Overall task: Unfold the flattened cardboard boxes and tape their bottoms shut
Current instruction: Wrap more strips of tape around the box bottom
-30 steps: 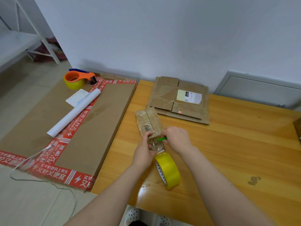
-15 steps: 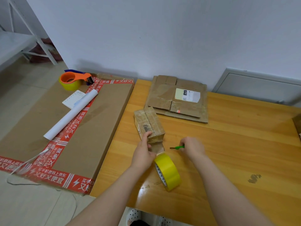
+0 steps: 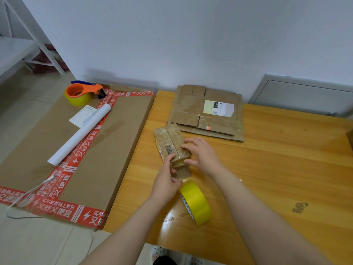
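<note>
Lying long axis away from the body — box (image 3: 170,142). Left hand (image 3: 166,181) and right hand (image 3: 202,154) are both gripping its near end — equally close.

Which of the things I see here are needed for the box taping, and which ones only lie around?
In the job: small box, held by left hand and right hand; yellow tape roll; flattened boxes.
Lying about, untouched: big flat carton; orange tape dispenser; white paper roll; notepad.
</note>
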